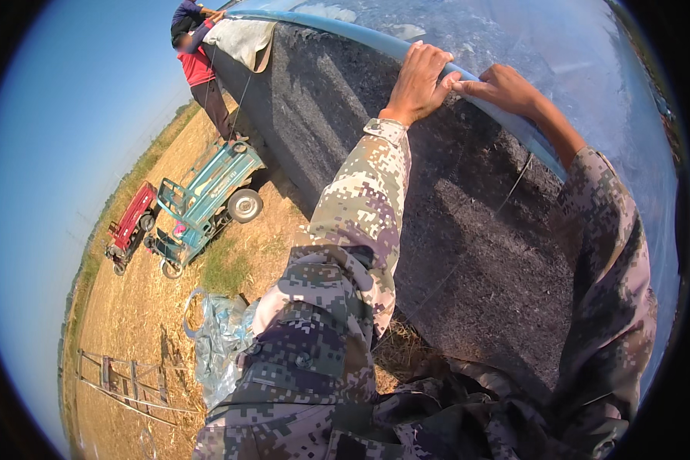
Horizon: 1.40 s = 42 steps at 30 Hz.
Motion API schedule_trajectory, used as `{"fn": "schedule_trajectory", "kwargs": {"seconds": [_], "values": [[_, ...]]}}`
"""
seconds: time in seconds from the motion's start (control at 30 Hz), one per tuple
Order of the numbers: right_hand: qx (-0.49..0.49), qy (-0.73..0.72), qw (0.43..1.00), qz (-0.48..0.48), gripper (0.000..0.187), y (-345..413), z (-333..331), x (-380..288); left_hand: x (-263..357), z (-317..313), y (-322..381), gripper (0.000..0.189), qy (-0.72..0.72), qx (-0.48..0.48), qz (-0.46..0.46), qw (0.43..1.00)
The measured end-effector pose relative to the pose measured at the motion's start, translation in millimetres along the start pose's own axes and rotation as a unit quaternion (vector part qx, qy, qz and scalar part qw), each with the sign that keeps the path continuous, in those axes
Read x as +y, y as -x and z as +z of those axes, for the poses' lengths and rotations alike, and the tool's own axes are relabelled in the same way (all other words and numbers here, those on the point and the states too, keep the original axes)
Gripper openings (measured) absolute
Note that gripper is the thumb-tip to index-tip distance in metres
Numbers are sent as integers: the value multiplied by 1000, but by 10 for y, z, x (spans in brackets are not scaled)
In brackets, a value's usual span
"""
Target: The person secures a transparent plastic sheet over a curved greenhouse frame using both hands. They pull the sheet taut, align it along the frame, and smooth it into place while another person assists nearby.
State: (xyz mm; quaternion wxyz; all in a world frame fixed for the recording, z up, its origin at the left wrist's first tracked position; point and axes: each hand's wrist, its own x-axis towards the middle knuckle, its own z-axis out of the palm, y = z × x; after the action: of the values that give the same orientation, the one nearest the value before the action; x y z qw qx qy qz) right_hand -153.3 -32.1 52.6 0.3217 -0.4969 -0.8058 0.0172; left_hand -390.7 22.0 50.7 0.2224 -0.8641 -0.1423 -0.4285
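Note:
My left hand (419, 81) grips the rolled edge of blue plastic film (350, 30), fingers over the top and thumb toward my other hand. Close beside it on the right, my right hand (503, 89) also holds the rolled edge, its thumb nearly touching the left one. Below the roll hangs a dark grey felt-like cover (465, 241), with a thin cord (514, 184) running down over it. Above and right of the roll spreads translucent blue film (529, 40). Both of my arms wear camouflage sleeves.
A co-worker in red (198, 68) stands on a teal cargo tricycle (207, 184), reaching to the roll's far end; another person (185, 14) is above. A red cargo tricycle (133, 213), a metal ladder-like frame (129, 382) and crumpled clear plastic (218, 339) lie to the left on the straw-covered ground.

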Motion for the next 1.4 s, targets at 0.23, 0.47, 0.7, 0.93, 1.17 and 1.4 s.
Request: {"fn": "schedule_trajectory", "kwargs": {"seconds": [0.23,0.47,0.7,0.93,1.17,1.4], "values": [[-44,-133,989,57,88,28,99,92,-143,-42,166,66,-8,-55,79,995],[177,175,967,-55,75,245,69,7,-34,178,-30,51,-97,-34,66,993],[202,331,921,-32,38,1182,126,-309,20,219,-99,31,-70,17,39,997],[158,324,931,-59,37,1018,-73,-158,95,316,-151,34,-58,59,11,996],[71,224,971,-45,74,819,-370,-2,102,381,-292,24,-59,92,25,994],[-44,-26,997,64,94,663,-468,235,21,449,-422,39,-103,23,30,994]]}}
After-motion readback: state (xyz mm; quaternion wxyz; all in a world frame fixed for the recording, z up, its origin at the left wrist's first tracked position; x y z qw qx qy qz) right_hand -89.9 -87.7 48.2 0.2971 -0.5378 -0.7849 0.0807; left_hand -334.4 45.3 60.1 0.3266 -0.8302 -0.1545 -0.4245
